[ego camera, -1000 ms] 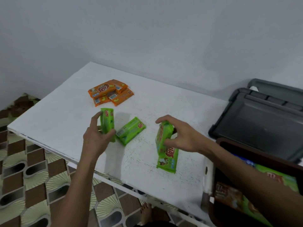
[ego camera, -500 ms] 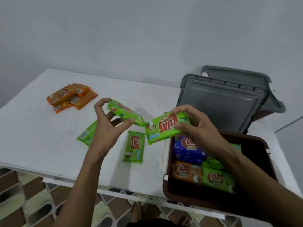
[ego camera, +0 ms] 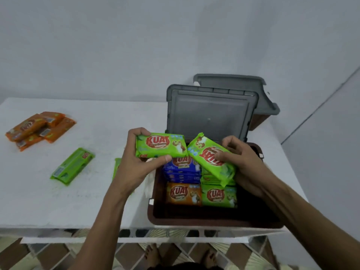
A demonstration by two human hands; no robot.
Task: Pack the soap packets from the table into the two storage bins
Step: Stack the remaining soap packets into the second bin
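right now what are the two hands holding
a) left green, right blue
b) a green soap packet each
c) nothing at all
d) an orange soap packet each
b: the left hand grips a green packet and the right hand grips a second green packet, both held at the brown bin.

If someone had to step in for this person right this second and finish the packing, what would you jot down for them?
Hands: the left hand grips a green packet at the left edge of the brown bin. The right hand grips a second green packet, tilted, over the bin.
Done: the bin holds blue packets, an orange packet and green packets.
Left: on the table, a loose green packet, a half-hidden green packet behind the left hand, and the orange pile.
The inside of the far bin is out of sight.
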